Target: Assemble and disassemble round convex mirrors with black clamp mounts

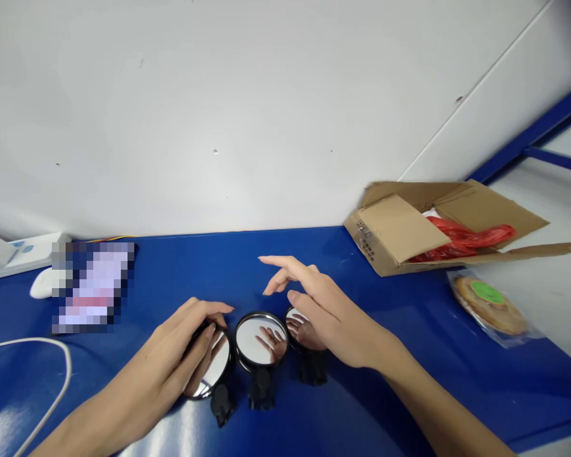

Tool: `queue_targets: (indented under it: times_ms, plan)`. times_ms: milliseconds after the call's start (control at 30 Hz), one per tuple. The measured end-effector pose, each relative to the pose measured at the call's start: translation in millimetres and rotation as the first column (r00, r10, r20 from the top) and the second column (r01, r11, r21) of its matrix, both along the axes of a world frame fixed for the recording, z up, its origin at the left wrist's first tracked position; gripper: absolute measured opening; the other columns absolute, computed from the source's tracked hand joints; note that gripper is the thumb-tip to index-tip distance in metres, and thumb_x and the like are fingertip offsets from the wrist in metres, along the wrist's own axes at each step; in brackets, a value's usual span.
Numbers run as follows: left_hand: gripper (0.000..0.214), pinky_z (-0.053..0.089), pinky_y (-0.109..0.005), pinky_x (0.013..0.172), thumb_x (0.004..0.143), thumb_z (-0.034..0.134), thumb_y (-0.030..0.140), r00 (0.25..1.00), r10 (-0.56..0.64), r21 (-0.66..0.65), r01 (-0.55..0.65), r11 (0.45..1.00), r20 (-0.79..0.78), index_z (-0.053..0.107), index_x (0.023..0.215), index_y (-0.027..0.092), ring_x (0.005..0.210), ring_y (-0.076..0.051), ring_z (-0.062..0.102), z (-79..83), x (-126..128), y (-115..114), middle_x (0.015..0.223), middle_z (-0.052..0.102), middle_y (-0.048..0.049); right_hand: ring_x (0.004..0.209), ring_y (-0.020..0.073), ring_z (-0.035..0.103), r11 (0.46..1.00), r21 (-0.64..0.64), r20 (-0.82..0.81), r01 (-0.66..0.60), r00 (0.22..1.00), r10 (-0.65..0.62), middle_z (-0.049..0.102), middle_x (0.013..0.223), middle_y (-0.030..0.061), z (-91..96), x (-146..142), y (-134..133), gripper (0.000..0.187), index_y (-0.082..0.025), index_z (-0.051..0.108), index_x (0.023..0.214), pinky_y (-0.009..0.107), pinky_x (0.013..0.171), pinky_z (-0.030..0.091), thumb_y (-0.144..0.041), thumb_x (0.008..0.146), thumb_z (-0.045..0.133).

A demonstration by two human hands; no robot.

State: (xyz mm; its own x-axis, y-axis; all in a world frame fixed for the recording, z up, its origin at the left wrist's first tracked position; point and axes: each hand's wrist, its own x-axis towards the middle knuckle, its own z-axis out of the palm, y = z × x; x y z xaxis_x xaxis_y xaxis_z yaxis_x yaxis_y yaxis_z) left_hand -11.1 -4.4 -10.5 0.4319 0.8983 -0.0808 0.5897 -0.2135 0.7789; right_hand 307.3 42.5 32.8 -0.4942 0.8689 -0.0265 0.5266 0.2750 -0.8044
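Observation:
Three round mirrors with black rims and black clamp mounts lie side by side on the blue table (181,261). My left hand (183,352) is at the left mirror (215,363), its thumb over the glass and its fingers curled at the far rim. The middle mirror (253,335) lies untouched and reflects fingers. Over the right mirror (299,322) my right hand (326,308) is open, fingers stretched forward and apart, with nothing in them. It partly covers that mirror; whether it touches the rim I cannot tell. The clamp mounts (261,388) point toward me.
An open cardboard box (385,235) holding a red plastic bag (471,235) stands at the back right. Near it lies a wrapped round pastry (509,314). On the left are a blurred phone (92,285), a white mouse-like object (42,284) and a white cable (68,365).

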Motion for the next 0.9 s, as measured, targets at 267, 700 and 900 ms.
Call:
queue_targets:
  times_ms: [267, 700, 900]
  plan:
    - [0.039, 0.059, -0.037, 0.104, 0.128, 0.034, 0.032, 0.994, -0.112, 0.069, 0.112, 0.991, 0.005, 0.069, 0.143, 0.038, 0.117, -0.026, 0.072, 7.3, 1.8, 6.1, 0.127, 0.076, -0.0041, 0.103, 0.0247, 0.074, 0.979, 0.068, 0.081, 0.192, 0.977, -0.197, 0.085, 0.111, 0.0028, -4.0, 2.9, 12.0, 0.04, -0.027, 0.08, 0.133, 0.046, 0.102, 0.051, -0.021, 0.11, 0.047]
    - [0.043, 0.06, -0.038, 0.107, 0.129, 0.026, 0.04, 0.997, -0.082, 0.006, 0.082, 0.997, 0.007, 0.067, 0.144, 0.038, 0.12, -0.026, 0.073, 6.9, 0.2, 2.4, 0.131, 0.074, -0.0048, 0.086, 0.0215, 0.072, 0.963, 0.159, 0.166, 0.216, 0.956, -0.242, 0.086, 0.098, -0.0014, -6.9, 0.3, 12.0, 0.039, -0.027, 0.083, 0.122, 0.043, 0.095, 0.048, -0.02, 0.107, 0.048]
    - [0.039, 0.058, -0.037, 0.11, 0.129, 0.03, 0.04, 0.998, -0.063, 0.019, 0.063, 0.998, -0.002, 0.066, 0.145, 0.039, 0.122, -0.025, 0.073, 6.8, -2.4, 2.5, 0.134, 0.073, -0.0034, 0.088, 0.0224, 0.074, 0.956, 0.216, 0.215, 0.2, 0.945, -0.247, 0.086, 0.096, -0.0024, -10.6, 0.8, 12.0, 0.038, -0.028, 0.082, 0.123, 0.045, 0.099, 0.046, -0.021, 0.109, 0.047]
